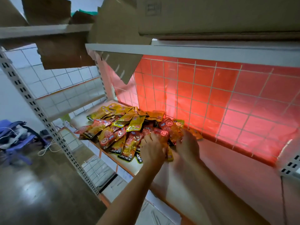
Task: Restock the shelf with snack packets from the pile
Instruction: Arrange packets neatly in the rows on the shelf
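I see a dim room; red glow floods the shelf (227, 168) at centre right, edges bend and smear, floor (40, 184) glares lower left.

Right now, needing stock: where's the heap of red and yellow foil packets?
Head view: the packet heap lies left of centre on the white shelf board, its right end under the left hand and right hand.

Right of the right hand (188, 145) the shelf (235, 168) lies bare to the wire grid (211, 95); the packet pile (123, 125) crowds beyond the left hand (152, 148), a cardboard flap (123, 67) overhead.
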The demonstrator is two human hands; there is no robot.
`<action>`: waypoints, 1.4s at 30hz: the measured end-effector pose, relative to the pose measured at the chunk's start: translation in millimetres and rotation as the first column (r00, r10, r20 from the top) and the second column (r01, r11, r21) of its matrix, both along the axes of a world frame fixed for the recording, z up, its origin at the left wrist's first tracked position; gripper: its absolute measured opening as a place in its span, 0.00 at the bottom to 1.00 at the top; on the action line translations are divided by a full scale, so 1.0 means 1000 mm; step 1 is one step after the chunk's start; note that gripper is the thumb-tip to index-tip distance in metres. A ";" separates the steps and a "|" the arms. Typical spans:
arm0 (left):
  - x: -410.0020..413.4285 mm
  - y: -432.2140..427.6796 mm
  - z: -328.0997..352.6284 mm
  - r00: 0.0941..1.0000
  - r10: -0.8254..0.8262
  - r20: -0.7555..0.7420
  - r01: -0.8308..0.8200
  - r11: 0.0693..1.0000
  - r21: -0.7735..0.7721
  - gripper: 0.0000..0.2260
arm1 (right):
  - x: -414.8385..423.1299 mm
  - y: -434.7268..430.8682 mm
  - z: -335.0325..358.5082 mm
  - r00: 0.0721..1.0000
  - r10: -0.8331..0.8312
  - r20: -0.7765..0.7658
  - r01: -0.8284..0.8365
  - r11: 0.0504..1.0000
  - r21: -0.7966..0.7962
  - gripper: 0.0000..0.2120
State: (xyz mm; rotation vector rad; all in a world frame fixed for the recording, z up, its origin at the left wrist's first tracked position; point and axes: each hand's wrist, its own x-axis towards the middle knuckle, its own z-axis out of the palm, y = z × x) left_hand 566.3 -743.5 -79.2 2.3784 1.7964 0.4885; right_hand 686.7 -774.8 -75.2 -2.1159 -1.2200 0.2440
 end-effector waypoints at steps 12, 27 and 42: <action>-0.002 0.022 0.003 0.968 -0.168 0.187 0.182 0.982 -0.058 0.15 | -0.010 0.026 -0.018 0.983 -0.185 -0.005 0.183 0.974 -0.137 0.34; 0.044 -0.015 0.003 0.726 -0.146 0.671 0.394 0.890 -0.232 0.10 | 0.009 -0.079 -0.011 0.729 -0.546 -0.413 0.615 0.787 0.046 0.13; 0.153 -0.206 -0.003 0.594 -0.383 0.708 0.761 0.553 -0.339 0.11 | 0.055 -0.296 -0.003 0.424 -0.796 -0.433 0.904 0.400 0.149 0.16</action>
